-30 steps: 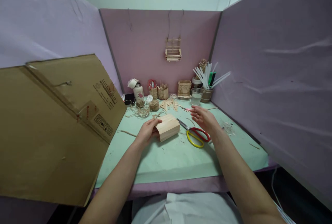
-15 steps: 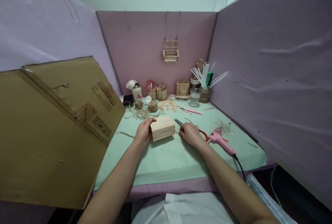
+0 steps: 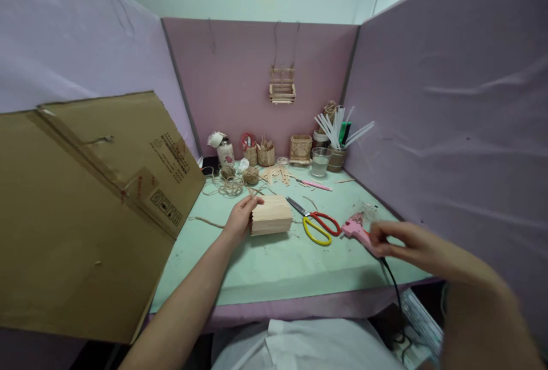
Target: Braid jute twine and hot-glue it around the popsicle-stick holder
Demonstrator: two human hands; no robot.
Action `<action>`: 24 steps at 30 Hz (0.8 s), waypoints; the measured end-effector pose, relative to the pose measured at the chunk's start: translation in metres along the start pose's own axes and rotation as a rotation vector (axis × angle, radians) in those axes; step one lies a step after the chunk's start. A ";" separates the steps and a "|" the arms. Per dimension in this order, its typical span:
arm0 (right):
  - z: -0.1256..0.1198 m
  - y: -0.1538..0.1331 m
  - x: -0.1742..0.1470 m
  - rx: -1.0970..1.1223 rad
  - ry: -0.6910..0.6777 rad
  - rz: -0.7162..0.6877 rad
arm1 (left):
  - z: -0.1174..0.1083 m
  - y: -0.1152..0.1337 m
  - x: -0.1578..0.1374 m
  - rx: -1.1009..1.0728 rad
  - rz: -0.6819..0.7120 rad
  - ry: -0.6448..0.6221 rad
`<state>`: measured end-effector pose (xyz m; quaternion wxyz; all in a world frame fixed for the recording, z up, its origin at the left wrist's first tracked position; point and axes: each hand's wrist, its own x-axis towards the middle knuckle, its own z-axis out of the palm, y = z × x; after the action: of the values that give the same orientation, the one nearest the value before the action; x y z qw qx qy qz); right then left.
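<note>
My left hand (image 3: 240, 218) grips the left end of a small box of light wooden sticks (image 3: 272, 214), thumb and fingers around its edge, just over the table. My right hand (image 3: 396, 240) is at the handle of a pink hot glue gun (image 3: 357, 232) lying on its side; its curled fingers close on the handle's rear end, slightly blurred. Between the box and the glue gun lie scissors (image 3: 315, 222) with one red and one yellow handle loop, blades pointing to the box.
Twine balls (image 3: 250, 175), loose wooden sticks (image 3: 276, 174) and a pink pen-like tool (image 3: 315, 185) lie behind the box. A clear cup of water (image 3: 320, 163) stands at the back. A large cardboard sheet (image 3: 94, 216) leans at the left. The glue gun's black cord (image 3: 394, 284) hangs over the front edge.
My right hand has left the scissors and moved right to the glue gun's handle, leaving the scissors on the table. My left hand keeps hold of the box, which is turned slightly.
</note>
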<state>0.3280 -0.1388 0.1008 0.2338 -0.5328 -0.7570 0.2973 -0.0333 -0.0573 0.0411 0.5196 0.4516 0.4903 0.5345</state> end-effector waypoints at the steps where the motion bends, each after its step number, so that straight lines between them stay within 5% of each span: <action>1: -0.009 0.007 -0.019 -0.004 -0.190 0.010 | 0.000 0.000 0.000 0.010 -0.017 -0.009; 4: -0.024 0.035 -0.066 -0.019 -0.289 0.186 | -0.001 -0.001 0.002 0.011 -0.053 -0.037; 8: -0.020 0.070 -0.082 -0.018 -0.034 0.271 | -0.001 -0.004 0.004 -0.010 -0.072 -0.061; 13: 0.016 0.086 -0.026 -0.294 0.269 0.261 | 0.000 -0.004 0.004 -0.014 -0.072 -0.059; 18: 0.060 0.086 0.025 -0.686 0.296 0.359 | 0.000 -0.001 0.001 0.027 -0.064 -0.062; 24: 0.065 0.084 0.028 -0.634 0.334 0.353 | 0.001 0.000 -0.001 -0.001 -0.104 -0.061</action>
<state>0.3318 -0.1043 -0.0035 0.1229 -0.7416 -0.6594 -0.0061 -0.0318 -0.0577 0.0414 0.5617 0.4410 0.4968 0.4931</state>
